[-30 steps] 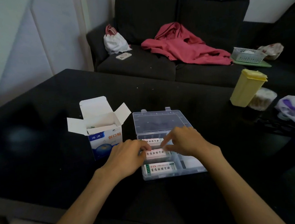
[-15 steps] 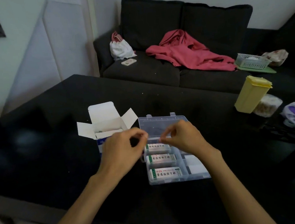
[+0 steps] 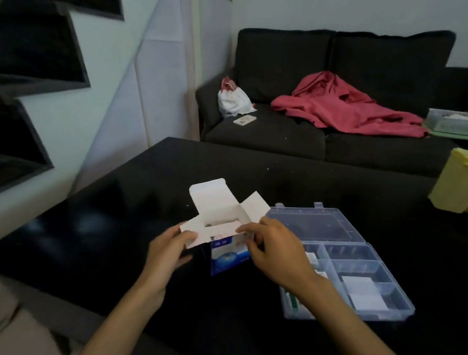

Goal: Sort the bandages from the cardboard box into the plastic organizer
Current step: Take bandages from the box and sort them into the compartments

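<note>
I see the organizer (image 3: 375, 284) nearest, lid open, on the surface (image 3: 118, 214); bandages (image 3: 291, 299) sit in its left compartments, partly hidden by my wrist. Left hand (image 3: 167, 252) fingers curl on the box (image 3: 223, 234) flap; right hand (image 3: 272, 247) pinches the box's front edge. Judging: task approx midway, more left inside box. Sofa (image 3: 332, 85) behind.

The room was dim and softly lit with no hard shadows, the black table (image 3: 123, 214) carried faint pale reflections at left, detail was smeared by motion blur, and straight lines bent toward the frame edges.
</note>
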A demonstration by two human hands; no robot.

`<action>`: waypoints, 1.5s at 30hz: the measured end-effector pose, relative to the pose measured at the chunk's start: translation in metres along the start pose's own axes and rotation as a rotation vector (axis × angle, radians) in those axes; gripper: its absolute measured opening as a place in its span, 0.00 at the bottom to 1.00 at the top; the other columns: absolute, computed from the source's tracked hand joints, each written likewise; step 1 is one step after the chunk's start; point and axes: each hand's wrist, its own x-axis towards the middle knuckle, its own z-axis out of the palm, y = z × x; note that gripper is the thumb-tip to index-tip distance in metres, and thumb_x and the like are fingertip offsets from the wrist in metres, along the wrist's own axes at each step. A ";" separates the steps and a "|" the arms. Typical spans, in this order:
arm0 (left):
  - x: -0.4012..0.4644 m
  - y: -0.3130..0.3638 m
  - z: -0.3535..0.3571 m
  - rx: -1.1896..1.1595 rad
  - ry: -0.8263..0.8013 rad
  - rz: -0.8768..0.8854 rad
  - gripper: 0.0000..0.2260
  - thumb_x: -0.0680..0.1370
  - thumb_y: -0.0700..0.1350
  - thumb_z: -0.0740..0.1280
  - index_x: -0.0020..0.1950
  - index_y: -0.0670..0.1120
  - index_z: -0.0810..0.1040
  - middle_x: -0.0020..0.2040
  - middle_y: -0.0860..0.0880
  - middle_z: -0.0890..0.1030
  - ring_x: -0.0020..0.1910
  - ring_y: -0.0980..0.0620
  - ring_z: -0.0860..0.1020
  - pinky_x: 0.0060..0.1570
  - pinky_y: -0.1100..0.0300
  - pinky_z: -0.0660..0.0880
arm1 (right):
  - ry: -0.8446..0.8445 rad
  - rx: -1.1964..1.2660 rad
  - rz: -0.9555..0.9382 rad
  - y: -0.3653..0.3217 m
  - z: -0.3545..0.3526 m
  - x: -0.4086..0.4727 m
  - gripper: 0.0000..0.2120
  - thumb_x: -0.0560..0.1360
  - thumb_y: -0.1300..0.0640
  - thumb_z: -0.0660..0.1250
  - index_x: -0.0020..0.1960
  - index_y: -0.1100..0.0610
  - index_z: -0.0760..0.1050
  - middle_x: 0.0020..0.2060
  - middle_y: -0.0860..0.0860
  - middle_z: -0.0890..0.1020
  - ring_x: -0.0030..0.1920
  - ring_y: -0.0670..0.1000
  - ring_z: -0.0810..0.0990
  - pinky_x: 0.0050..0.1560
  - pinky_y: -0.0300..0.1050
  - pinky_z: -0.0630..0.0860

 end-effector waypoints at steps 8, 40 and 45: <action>-0.012 0.004 0.011 -0.009 -0.021 0.087 0.10 0.77 0.46 0.67 0.56 0.46 0.80 0.49 0.50 0.84 0.47 0.57 0.81 0.41 0.65 0.77 | -0.092 -0.027 -0.017 -0.001 -0.017 -0.012 0.14 0.78 0.51 0.60 0.63 0.44 0.76 0.54 0.45 0.80 0.48 0.44 0.76 0.46 0.35 0.73; -0.012 0.000 0.014 0.205 0.047 0.280 0.04 0.71 0.48 0.75 0.45 0.52 0.85 0.43 0.53 0.85 0.46 0.55 0.83 0.54 0.48 0.78 | 0.121 -0.426 -0.221 -0.013 0.003 -0.017 0.16 0.70 0.53 0.72 0.57 0.51 0.79 0.54 0.52 0.79 0.48 0.56 0.74 0.44 0.46 0.66; -0.010 -0.001 0.012 0.206 0.022 0.292 0.06 0.70 0.50 0.75 0.45 0.51 0.85 0.43 0.53 0.85 0.47 0.55 0.83 0.55 0.47 0.78 | 0.103 -0.315 -0.246 -0.014 -0.002 -0.013 0.08 0.69 0.56 0.74 0.48 0.52 0.82 0.47 0.49 0.83 0.44 0.52 0.73 0.41 0.42 0.63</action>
